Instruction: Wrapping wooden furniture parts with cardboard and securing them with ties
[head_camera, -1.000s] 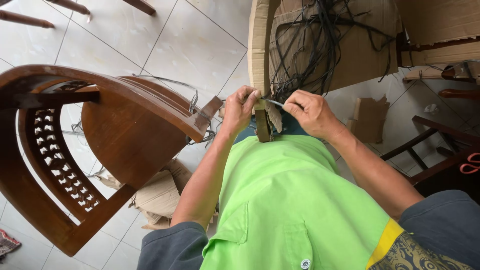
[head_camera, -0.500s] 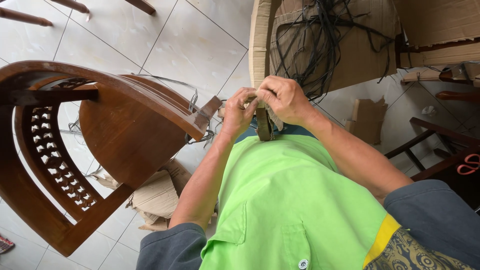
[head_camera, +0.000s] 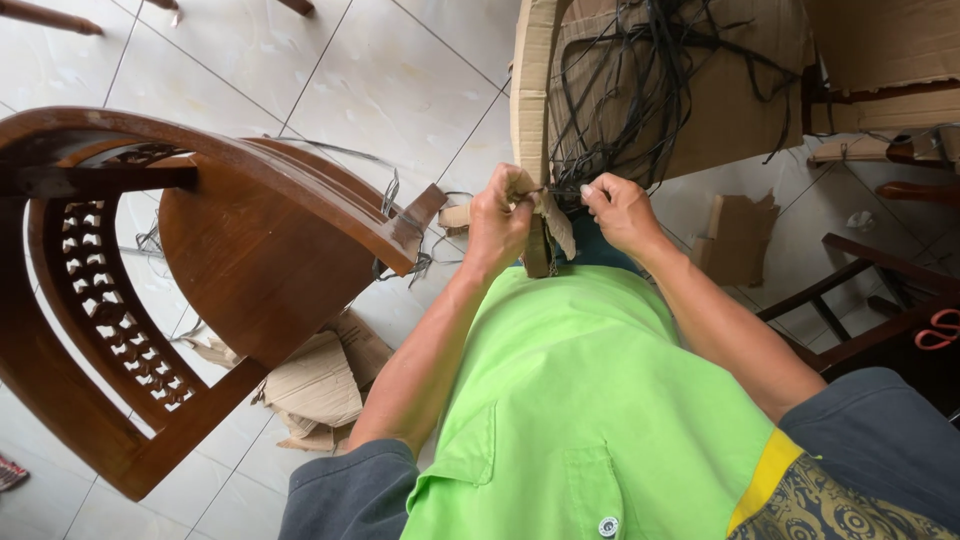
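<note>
Two bare hands meet at frame centre in the single head view, looking straight down over a lime-green shirt. Left hand is closed, fingers pinched tight on a torn scrap of brown cardboard wrapping that sits on a dark wooden furniture leg held upright against the body. Right hand is just beside it, thumb and forefinger pinched narrow on a thin dark plastic strap stretched between the two hands; remaining fingers curled. Strap runs up into a tangled bundle of black plastic strapping draped over a cardboard-wrapped furniture piece directly ahead. Step in hand looks like pulling or working the strap loose from the wrapped leg, mid-way; cannot tell whether the strap is cut or knotted. Next move, by judgement, calls for steady outward tension with the right pinch while the left keeps the cardboard and leg from twisting. Off to the left, a brown carved wooden armchair lies tipped on white floor tiles, with crumpled brown paper under it. Orange-handled scissors rest at the right edge, well apart from both hands.
</note>
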